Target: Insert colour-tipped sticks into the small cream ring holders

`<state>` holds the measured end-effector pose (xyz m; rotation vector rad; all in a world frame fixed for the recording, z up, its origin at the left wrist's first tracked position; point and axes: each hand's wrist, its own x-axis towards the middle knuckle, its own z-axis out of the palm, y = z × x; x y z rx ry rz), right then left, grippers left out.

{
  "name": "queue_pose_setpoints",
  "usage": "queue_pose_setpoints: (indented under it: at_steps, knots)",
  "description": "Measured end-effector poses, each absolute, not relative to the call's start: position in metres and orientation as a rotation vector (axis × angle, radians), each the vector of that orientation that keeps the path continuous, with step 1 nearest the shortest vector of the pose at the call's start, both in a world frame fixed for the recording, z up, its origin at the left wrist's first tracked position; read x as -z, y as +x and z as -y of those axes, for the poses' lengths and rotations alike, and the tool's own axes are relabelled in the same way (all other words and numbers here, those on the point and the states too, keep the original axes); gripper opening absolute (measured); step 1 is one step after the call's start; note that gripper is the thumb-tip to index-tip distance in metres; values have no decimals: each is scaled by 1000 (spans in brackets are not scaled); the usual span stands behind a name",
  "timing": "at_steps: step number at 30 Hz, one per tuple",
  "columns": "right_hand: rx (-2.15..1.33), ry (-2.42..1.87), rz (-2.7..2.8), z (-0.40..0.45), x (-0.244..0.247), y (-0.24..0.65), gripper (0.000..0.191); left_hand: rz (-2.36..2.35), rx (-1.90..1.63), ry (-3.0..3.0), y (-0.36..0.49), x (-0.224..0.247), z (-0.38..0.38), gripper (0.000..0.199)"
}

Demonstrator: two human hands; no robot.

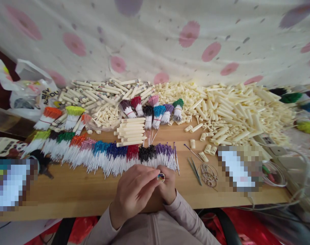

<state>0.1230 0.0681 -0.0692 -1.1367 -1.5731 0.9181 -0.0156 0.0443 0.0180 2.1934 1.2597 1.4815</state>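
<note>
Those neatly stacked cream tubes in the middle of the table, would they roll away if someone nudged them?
Probably yes. The cream tubes look round and smooth, lying side by side on the flat wooden table, so a nudge would likely scatter them. They seem hollow plastic, so probably light and stiff rather than bendy.

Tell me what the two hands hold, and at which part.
Both hands, left hand and right hand, pinch a small round multicoloured piece at its rim; what it is cannot be told.
</note>
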Motion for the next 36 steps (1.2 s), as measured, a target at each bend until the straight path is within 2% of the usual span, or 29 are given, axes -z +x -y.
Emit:
queue_pose_setpoints:
  at_steps: [4,9,13,17,18,20,24,36]
  knots:
    - [-884,-1163,1588,-69,69,123,50,-1354,-1503,2163,-27,-18,-47,21]
    - [-847,-1180,1604,-69,69,124,52,-1725,-1561,2088,-70,-9,-45,15]
    - [-831,-1158,1626,-69,68,124,51,-2206,-1517,1897,-119,-6,-30,35]
    - [-813,-1121,1646,-69,69,124,49,-2665,-1073,1611,-162,6,-23,22]
    - [-805,-1113,1649,-69,69,123,48,-2723,-912,1545,-171,11,-25,26]
    - [-788,-1101,1652,-70,69,124,46,-2773,-714,1470,-184,24,-30,34]
    - [-746,-1105,1641,-71,69,126,45,-2791,-511,1432,-195,43,-45,34]
    - [-704,-1088,1674,-69,71,125,43,-2806,-369,1356,-199,52,-56,32]
